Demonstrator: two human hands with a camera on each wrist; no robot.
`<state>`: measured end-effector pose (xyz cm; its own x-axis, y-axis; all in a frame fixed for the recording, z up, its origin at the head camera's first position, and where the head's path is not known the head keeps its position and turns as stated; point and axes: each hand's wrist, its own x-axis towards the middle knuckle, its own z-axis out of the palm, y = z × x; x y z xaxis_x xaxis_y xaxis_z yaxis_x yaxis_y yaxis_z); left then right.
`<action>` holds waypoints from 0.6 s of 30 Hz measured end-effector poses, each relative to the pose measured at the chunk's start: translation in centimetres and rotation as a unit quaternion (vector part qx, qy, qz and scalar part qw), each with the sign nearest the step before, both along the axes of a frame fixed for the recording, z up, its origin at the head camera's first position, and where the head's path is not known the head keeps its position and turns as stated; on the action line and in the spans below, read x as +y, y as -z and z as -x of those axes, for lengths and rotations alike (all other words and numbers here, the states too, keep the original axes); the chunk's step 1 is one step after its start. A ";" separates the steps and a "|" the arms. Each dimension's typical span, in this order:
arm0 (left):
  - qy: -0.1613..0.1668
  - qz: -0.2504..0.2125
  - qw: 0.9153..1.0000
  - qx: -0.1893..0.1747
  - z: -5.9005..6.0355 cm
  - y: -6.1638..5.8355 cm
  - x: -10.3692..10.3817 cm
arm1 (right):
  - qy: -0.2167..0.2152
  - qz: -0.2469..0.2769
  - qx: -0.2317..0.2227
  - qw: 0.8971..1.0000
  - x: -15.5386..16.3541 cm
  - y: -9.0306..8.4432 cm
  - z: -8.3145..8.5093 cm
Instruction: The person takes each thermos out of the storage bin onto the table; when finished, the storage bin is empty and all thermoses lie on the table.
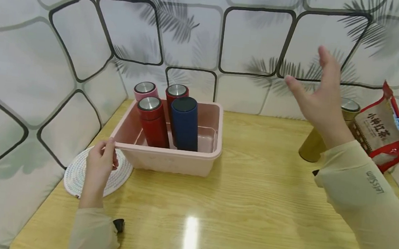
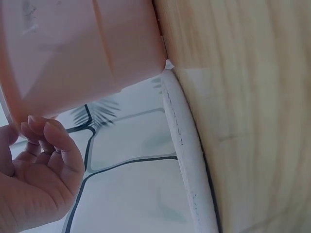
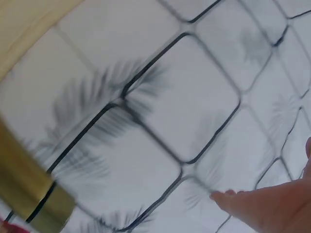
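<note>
Steadying a pink basket (image 1: 167, 153) of thermos bottles

Left hand (image 1: 100, 162) pinching the near-left rim corner on the wooden table (image 1: 249, 211); right hand (image 1: 320, 98) spread, holding nothing, hovering before a gold thermos (image 1: 312, 146). Probably smooth, rigid, fairly heavy; best gripping mid-body. Tea bag (image 1: 385, 132) crowding beside; woven coaster (image 1: 77, 174) under the basket.

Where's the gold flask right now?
In the head view the gold flask stands on the table's right side, behind the raised right hand, beside the red snack bag.
</note>
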<state>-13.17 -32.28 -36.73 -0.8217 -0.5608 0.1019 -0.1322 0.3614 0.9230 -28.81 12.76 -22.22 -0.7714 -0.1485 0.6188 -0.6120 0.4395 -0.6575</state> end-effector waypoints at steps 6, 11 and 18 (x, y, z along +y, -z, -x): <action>0.011 0.005 1.000 0.003 -0.1 -0.2 -0.1 | -0.110 -0.011 -0.077 0.991 -5.5 0.1 0.0; 0.013 -0.004 1.000 0.003 0.0 -0.2 -0.1 | -0.181 0.000 -0.132 0.975 -9.0 1.1 0.6; 0.019 -0.002 1.000 -0.004 -0.1 -0.3 -0.7 | -0.243 -0.013 -0.177 0.954 -13.7 3.4 1.0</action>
<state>-13.11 -32.95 -36.46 -0.8438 -0.5286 0.0926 -0.1262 0.3633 0.9231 -29.81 -0.92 -25.60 -0.7681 -0.5524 0.3240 -0.4892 0.1795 -0.8535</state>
